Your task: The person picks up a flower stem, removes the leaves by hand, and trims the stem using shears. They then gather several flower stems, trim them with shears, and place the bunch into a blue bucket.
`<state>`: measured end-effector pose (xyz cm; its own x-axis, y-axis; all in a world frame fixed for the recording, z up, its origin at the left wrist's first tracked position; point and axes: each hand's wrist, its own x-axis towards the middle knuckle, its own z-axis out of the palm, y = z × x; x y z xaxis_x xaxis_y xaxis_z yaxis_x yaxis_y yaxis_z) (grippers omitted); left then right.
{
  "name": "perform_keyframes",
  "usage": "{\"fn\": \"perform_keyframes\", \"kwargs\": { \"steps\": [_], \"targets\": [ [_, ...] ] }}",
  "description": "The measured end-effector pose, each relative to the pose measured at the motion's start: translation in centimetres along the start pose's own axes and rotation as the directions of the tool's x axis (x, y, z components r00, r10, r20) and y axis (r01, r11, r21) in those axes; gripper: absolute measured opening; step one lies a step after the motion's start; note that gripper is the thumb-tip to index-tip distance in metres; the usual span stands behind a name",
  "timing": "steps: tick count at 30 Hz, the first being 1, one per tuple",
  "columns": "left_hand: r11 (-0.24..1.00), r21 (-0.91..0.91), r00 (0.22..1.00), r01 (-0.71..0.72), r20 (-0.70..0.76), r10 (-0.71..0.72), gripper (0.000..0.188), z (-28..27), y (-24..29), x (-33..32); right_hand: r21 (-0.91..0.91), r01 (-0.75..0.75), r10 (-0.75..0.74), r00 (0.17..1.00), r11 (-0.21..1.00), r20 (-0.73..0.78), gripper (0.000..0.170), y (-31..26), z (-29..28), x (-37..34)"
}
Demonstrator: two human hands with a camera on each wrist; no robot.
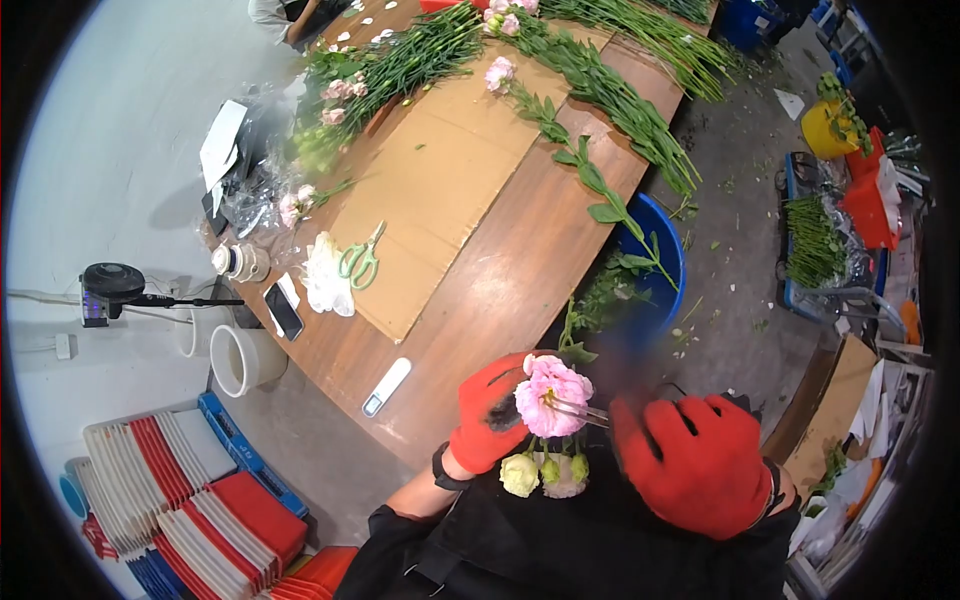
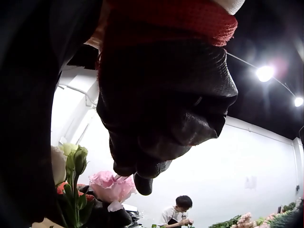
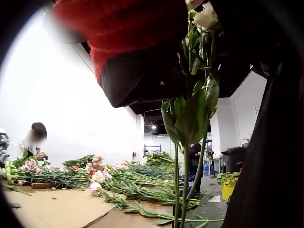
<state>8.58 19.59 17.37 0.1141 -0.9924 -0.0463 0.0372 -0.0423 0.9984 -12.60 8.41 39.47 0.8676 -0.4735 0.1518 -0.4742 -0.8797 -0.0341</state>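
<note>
A frilly pink lisianthus bloom [image 1: 555, 393] faces up in front of the chest, beside my gloved left hand [image 1: 489, 412], whose fingers hold it from the side and are partly hidden behind the petals. My gloved right hand [image 1: 695, 462] grips metal tweezers [image 1: 583, 411], with the tips in the flower's yellow centre. Pale buds [image 1: 519, 474] and greenish ones hang below on the same bunch. In the left wrist view the pink bloom [image 2: 112, 186] lies close by black-coated fingertips [image 2: 143, 184]. Leafy green stems [image 3: 191, 123] run downward in the right wrist view.
On the wooden table [image 1: 470, 330] lie cardboard [image 1: 440, 190], green-handled scissors [image 1: 358, 264], a phone [image 1: 284, 311], a white handheld device [image 1: 387, 387] and bundles of stems [image 1: 610, 100]. A blue bucket [image 1: 672, 250] stands by the table's right edge. Another person [image 2: 179, 212] sits across the table.
</note>
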Motion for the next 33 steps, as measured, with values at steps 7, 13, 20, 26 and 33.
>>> {"fn": "perform_keyframes", "kwargs": {
  "steps": [7,13,20,26,33],
  "targets": [
    [0.998,-0.067,1.000,-0.020,0.001,0.020,0.043,-0.3,-1.5,-0.2,0.009,-0.020,0.020,1.000,1.000,-0.002,0.029,-0.2,0.6,0.0],
    [0.982,0.103,0.987,-0.158,0.010,0.158,0.042,-0.3,3.6,1.2,0.066,-0.014,0.015,1.000,0.998,-0.001,0.028,0.0,0.9,0.2],
    [0.999,-0.030,0.995,-0.030,-0.092,0.027,0.012,0.5,6.8,2.4,0.486,-0.166,0.214,0.976,0.858,-0.044,0.044,2.4,2.9,-0.7],
    [0.995,0.064,0.995,-0.083,-0.046,0.086,0.025,0.2,6.4,2.5,0.100,-0.268,0.256,0.959,0.958,0.122,0.047,1.5,2.0,-0.6],
    [0.989,-0.143,0.995,0.030,-0.093,-0.043,0.032,0.7,7.6,3.7,0.268,-0.362,0.404,0.906,0.893,-0.124,0.040,2.5,-0.5,-0.8]
  ]
}}
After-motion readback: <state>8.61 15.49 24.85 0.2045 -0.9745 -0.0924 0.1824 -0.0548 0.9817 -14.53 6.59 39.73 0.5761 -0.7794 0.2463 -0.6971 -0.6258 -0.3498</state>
